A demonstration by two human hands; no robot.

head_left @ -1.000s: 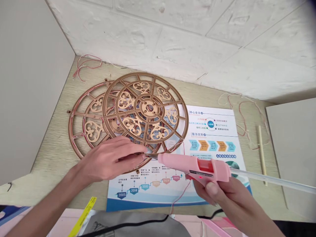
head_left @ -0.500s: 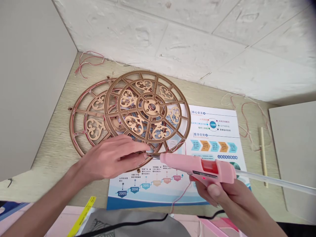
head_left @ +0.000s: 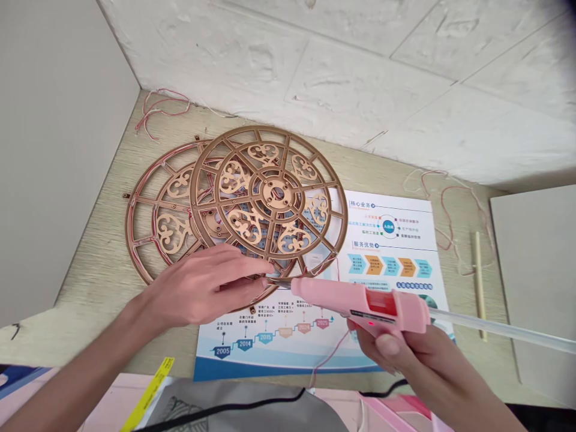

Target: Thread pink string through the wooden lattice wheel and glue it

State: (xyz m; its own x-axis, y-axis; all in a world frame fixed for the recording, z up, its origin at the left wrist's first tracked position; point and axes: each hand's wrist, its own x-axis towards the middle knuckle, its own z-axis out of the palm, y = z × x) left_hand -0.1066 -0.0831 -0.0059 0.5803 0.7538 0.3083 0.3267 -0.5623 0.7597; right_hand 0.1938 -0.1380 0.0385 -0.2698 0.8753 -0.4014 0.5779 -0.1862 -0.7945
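Note:
My right hand (head_left: 405, 354) is wrapped round the handle of a pink hot glue gun (head_left: 355, 300), whose small red light is lit. A clear glue stick (head_left: 504, 327) juts out of its back end. The gun's nozzle points left at the near rim of a bronze-coloured round openwork frame (head_left: 276, 174). Thumb and fingers of my left hand (head_left: 207, 285) pinch that rim just left of the nozzle; their tips partly hide the spot. Under this frame, offset to the left, lies a second round frame (head_left: 135, 225) with red and white wire along its rings.
A printed paper sheet (head_left: 391, 264) lies under the frames. Loose wires (head_left: 166, 102) rest at the back left, and more wire (head_left: 443, 192) at the right near a thin stick (head_left: 478, 282). A white wall (head_left: 270, 60) bounds the back. A black cord (head_left: 225, 411) crosses the front.
Almost nothing differs. The whole view has shifted very slightly; both hands, the glue gun and the frames keep the same positions relative to each other.

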